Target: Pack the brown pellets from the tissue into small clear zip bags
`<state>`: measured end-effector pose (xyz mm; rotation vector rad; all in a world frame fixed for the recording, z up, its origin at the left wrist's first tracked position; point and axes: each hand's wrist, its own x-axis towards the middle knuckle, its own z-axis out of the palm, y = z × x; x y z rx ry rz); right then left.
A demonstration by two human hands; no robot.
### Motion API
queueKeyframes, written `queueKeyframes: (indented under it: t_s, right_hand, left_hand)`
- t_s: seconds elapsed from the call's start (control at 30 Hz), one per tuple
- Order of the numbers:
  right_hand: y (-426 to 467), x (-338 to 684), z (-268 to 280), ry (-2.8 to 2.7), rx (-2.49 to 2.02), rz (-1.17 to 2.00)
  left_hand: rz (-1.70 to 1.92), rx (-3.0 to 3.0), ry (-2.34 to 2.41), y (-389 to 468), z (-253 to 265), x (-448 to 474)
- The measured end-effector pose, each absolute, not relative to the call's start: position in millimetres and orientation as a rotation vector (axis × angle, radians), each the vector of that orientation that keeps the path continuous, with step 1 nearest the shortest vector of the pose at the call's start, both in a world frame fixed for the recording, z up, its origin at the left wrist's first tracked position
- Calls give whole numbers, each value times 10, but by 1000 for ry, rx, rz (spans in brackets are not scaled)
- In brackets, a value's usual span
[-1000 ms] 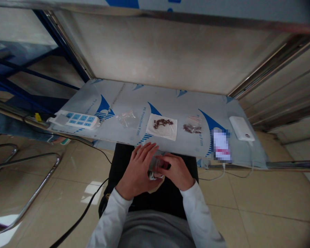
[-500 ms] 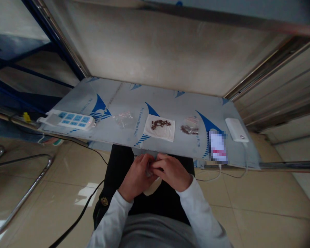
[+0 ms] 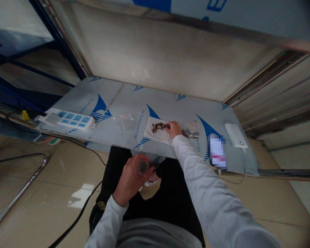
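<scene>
Held over my lap, a small clear plastic container point(image 3: 143, 167) has my left hand point(image 3: 130, 177) wrapped round it, mouth facing up; its inside looks dark. On the table, my right hand point(image 3: 174, 129) has its fingertips pinched together at the right end of a pile of small dark brown pieces point(image 3: 158, 126). These lie loose on a white paper napkin point(image 3: 156, 136). A piece shows at the fingertips, partly hidden by them. Just right of that hand is a clear bag point(image 3: 190, 132) with more dark pieces inside.
Left of the napkin lies a clear plastic bag point(image 3: 124, 120). A white power strip point(image 3: 72, 119) is at the table's left end. To the right are a phone point(image 3: 217, 151) on a cable and a white power bank point(image 3: 236, 135). An upper shelf point(image 3: 222, 20) overhangs the table point(image 3: 113, 134).
My right hand has left my left hand and reached forward to the brown pieces on the napkin. My left hand keeps hold of the clear container, its open top now visible.
</scene>
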<state>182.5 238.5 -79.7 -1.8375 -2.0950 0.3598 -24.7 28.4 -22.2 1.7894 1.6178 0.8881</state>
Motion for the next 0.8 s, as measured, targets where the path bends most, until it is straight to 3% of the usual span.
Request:
queueKeyframes:
  t_s: [0.8]
  right_hand:
    - [2344,1887,-857,-2141,-2041,297]
  left_hand:
    - [903,1768,1643,300,-214,-340]
